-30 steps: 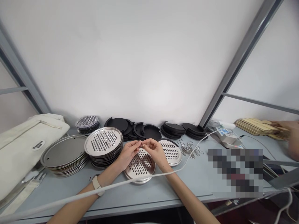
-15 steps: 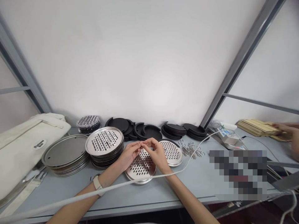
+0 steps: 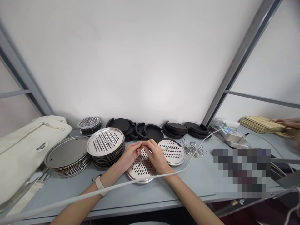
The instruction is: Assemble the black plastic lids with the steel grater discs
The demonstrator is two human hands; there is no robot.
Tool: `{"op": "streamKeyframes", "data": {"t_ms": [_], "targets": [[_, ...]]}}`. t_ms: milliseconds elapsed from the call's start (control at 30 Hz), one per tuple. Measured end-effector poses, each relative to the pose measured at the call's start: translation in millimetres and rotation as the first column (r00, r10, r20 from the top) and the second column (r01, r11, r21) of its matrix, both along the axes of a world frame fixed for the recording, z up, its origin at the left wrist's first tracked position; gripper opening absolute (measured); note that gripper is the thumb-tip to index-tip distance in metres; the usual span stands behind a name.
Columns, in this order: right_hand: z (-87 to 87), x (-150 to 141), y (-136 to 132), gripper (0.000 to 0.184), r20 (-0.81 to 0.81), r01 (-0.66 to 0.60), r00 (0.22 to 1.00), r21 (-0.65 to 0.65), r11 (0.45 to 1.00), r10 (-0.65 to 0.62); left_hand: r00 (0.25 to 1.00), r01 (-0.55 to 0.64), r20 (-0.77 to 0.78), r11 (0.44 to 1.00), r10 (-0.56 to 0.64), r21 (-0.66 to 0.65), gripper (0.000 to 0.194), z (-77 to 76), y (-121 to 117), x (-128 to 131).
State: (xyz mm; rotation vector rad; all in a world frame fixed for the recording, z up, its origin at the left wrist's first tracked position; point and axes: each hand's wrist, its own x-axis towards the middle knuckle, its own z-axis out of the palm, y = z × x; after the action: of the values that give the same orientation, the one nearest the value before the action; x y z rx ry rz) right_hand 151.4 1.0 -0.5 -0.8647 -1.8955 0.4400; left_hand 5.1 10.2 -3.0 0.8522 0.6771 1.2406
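My left hand (image 3: 128,157) and my right hand (image 3: 157,157) meet fingertip to fingertip, both pinched on a small metal hook (image 3: 141,143). The fingers cover most of it, so its exact shape is hard to make out. Beneath them lies a round metal grater plate (image 3: 142,171) with rows of slots, partly hidden by the hands. Just right of it is a second slotted grater plate (image 3: 171,151) with a dark rim showing behind. A loose heap of wire hooks (image 3: 193,148) lies farther right.
Left of my hands stand a stack of grater plates (image 3: 106,142), wider metal discs (image 3: 67,152) and a white bag (image 3: 35,147). Black round holders (image 3: 152,132) line the wall. A white cord (image 3: 117,189) crosses before my forearms. At far right, another person's hand (image 3: 289,123) touches wooden pieces (image 3: 261,124).
My hands stay joined over the plate; the right fingers have straightened slightly and cover more of the hook. The view has shifted a little. The other person's hand has moved slightly.
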Motion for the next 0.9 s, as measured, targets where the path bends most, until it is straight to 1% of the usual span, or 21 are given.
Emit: {"op": "streamKeyframes", "data": {"t_ms": [133, 267, 367, 533, 633, 733, 900], "targets": [[-2.6, 0.6, 1.3, 0.013, 0.04, 0.027, 0.999, -0.008, 1.0, -0.027, 0.999, 0.039, -0.002, 0.999, -0.039, 0.001, 0.017, -3.1, 1.8, -0.6], [-1.0, 0.9, 1.0, 0.01, 0.024, 0.0, 1.0, -0.013, 1.0, 0.0, 0.998, 0.054, -0.013, 0.999, -0.054, 0.007, 0.016, -7.2, 4.1, -0.3], [1.2, 0.4, -0.1, 0.008, -0.005, -0.013, 1.0, -0.021, 1.0, 0.013, 0.997, 0.068, -0.022, 0.998, -0.067, 0.009, 0.019, -8.2, 4.5, 1.0], [5.5, -0.3, -0.9, 0.009, -0.06, 0.054, 0.997, -0.026, 0.998, -0.056, 0.996, 0.087, -0.034, 0.996, -0.086, 0.01, 0.023, -6.3, 1.8, 3.4], [6.7, 0.3, 0.0, 0.007, -0.098, 0.108, 0.989, -0.05, 0.993, -0.112, 0.996, 0.08, -0.048, 0.997, -0.079, 0.01, 0.022, -6.3, 1.3, 3.7], [5.5, 1.1, 1.6, 0.005, -0.13, 0.125, 0.982, -0.096, 0.987, -0.137, 0.997, 0.053, -0.063, 0.998, -0.052, 0.017, 0.023, -6.8, 1.7, 3.0], [1.8, 0.8, 2.7, 0.005, -0.088, 0.102, 0.99, -0.089, 0.991, -0.11, 0.994, 0.023, -0.106, 0.997, -0.015, 0.067, 0.037, -2.5, 0.2, 2.7]]}}
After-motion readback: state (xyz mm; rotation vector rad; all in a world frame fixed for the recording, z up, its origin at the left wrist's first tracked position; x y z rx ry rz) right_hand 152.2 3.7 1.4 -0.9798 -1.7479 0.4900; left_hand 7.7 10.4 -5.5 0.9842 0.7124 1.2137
